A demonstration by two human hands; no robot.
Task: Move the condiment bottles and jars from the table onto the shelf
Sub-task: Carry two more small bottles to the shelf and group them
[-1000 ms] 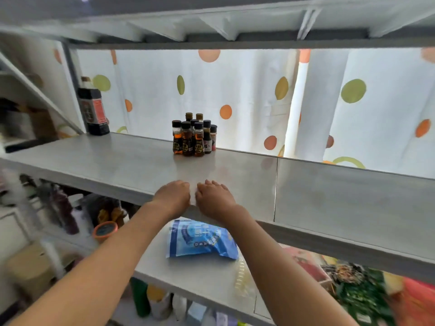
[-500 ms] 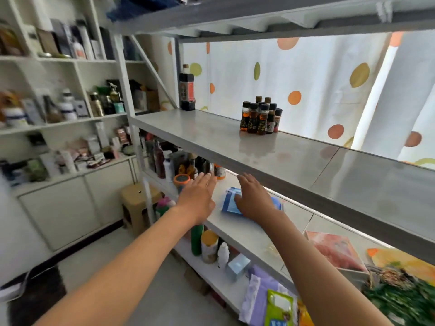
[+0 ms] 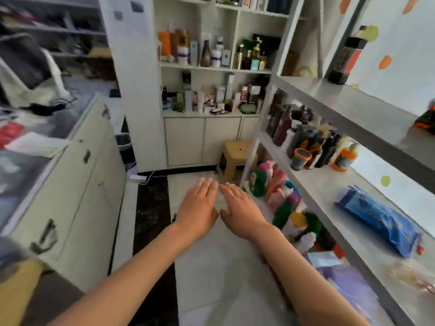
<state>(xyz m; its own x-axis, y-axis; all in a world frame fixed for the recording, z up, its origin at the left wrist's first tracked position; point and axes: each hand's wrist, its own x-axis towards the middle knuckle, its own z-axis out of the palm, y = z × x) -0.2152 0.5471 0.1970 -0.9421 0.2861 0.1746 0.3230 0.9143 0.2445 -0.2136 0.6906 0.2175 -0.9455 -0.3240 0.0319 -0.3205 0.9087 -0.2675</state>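
Open floor is lying between the cabinet on the left and the shelf on the right. A stool is blocking the far end. The top board is standing mostly bare, a dark bottle occupying its back corner. Bottles and a blue bag are crowding the lower board.

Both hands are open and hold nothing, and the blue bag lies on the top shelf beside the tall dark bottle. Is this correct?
Not quite. In the head view the blue bag lies one shelf lower; the tall dark bottle stands on the top shelf. The left hand and right hand are indeed open and empty.
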